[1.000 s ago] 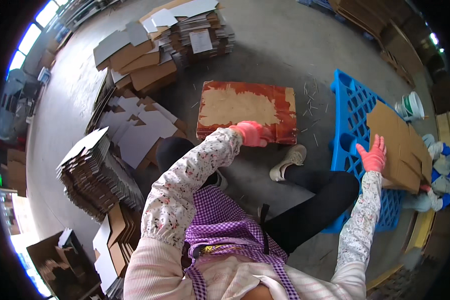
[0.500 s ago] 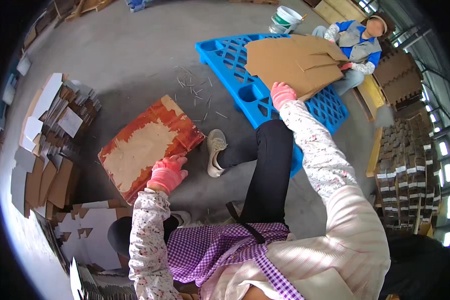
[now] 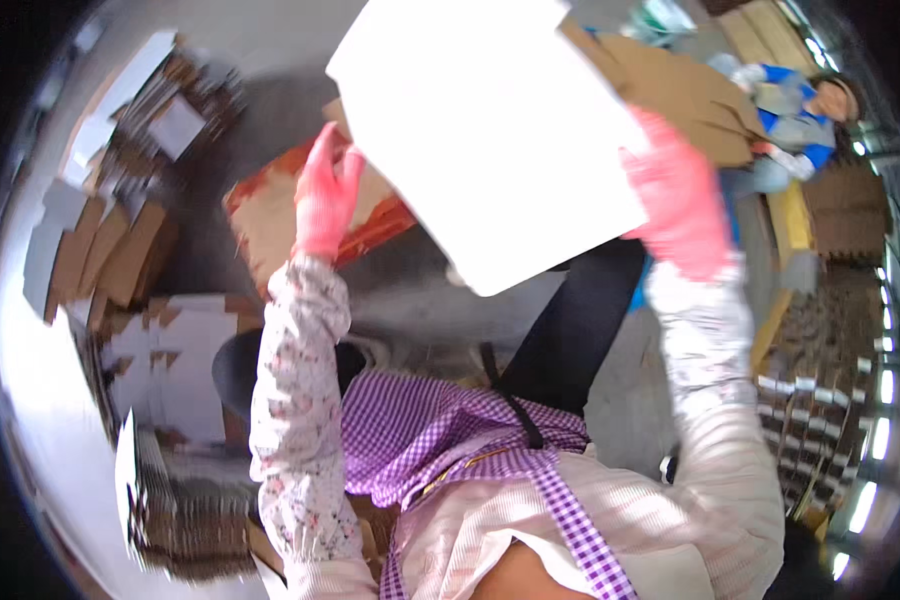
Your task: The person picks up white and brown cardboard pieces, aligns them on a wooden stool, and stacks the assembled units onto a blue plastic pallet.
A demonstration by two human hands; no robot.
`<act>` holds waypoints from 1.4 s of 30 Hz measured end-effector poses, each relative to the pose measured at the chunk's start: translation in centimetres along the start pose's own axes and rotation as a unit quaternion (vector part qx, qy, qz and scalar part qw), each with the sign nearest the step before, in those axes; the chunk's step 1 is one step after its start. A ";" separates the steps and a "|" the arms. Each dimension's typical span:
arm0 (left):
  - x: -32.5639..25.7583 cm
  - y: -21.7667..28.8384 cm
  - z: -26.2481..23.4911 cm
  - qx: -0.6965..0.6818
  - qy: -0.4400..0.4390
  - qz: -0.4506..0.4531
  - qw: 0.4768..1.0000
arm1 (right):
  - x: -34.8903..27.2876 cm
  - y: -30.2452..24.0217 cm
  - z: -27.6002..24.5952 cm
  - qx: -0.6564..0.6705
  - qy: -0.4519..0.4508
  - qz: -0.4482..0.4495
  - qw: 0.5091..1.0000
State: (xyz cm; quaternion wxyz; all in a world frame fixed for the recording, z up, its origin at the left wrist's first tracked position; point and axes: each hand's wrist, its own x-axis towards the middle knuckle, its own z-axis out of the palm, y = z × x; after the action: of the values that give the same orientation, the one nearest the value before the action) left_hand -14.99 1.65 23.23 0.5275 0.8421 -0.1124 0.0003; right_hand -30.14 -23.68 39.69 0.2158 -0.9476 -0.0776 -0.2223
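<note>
White sheet [image 3: 490, 140] is held up in the air ahead of the torso, tilted, face blown out, so no surface detail can be read. Grip of the right hand [image 3: 680, 195] is pinched on the sheet's right edge; that glove is blurred, so exact finger placement can't be told. Grip of the left hand [image 3: 323, 205] is spread, thumb apart from fingers, just beside the sheet's left edge; contact there can't be confirmed. Status: sheet is lifted clear; it has not been set down, and no fold is visible in it. Nothing finished can be identified; plenty of board is left around. Beyond the left hand, a red-and-tan block [image 3: 268, 215] is seen on the floor [image 3: 615, 390], partly covered in view by hand and sheet. Behind the sheet to the right, brown cardboard [image 3: 670, 80] is piled over a blue pallet [image 3: 641, 286], mostly hidden. Further right, a co-worker [image 3: 795, 115] is seated by the pile. Out left, a far stack [image 3: 175, 115], flat white-and-brown pieces [image 3: 195, 345] and a near stack [image 3: 185, 515] are lined up along the floor. Far right, tall bundled stacks [image 3: 815, 410] are seen, smeared by blur; piece counts can't be given.
</note>
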 end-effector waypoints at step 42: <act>-5.7 -12.6 4.6 0.423 -0.031 -0.185 0.887 | -0.3 8.7 30.3 -0.139 -0.350 0.302 0.876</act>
State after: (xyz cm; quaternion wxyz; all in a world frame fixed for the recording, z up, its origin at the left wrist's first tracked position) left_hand -18.74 3.89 9.33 0.1084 0.9904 0.0404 -0.0758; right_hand -16.53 -18.03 11.80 0.0970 -0.9612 0.1732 0.1916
